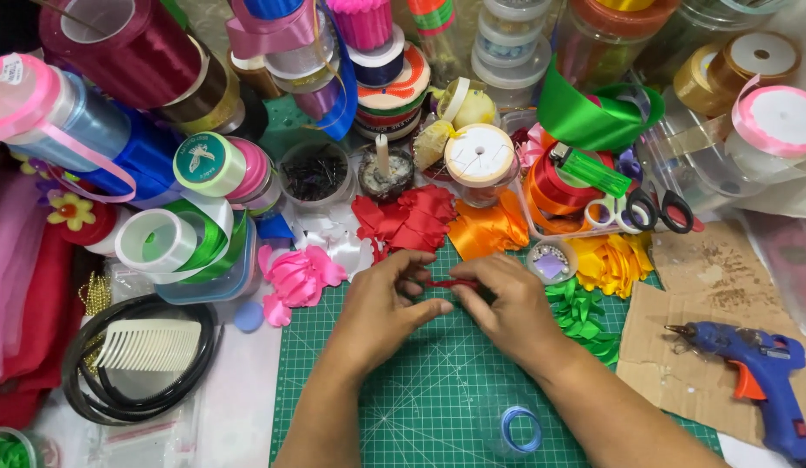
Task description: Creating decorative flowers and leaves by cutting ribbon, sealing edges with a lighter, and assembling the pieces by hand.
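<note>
Both hands met at mat centre — left hand and right hand pinched small red ribbon piece between fingertips. Red petal pile at twelve o'clock. Risk, by my read: slippery satin sprang loose — fold lost.

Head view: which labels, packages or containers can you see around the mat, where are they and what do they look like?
Teal round label: on a ribbon spool end, left of the mat, pale emblem.
White sticker: on the pink spool, far left.
Clear jars: top right, ribbon inside.
Clear zip bag: bottom left, flat, red seal strip.
Both hands, left hand and right hand, pinch a red ribbon piece over the green cutting mat.
</note>
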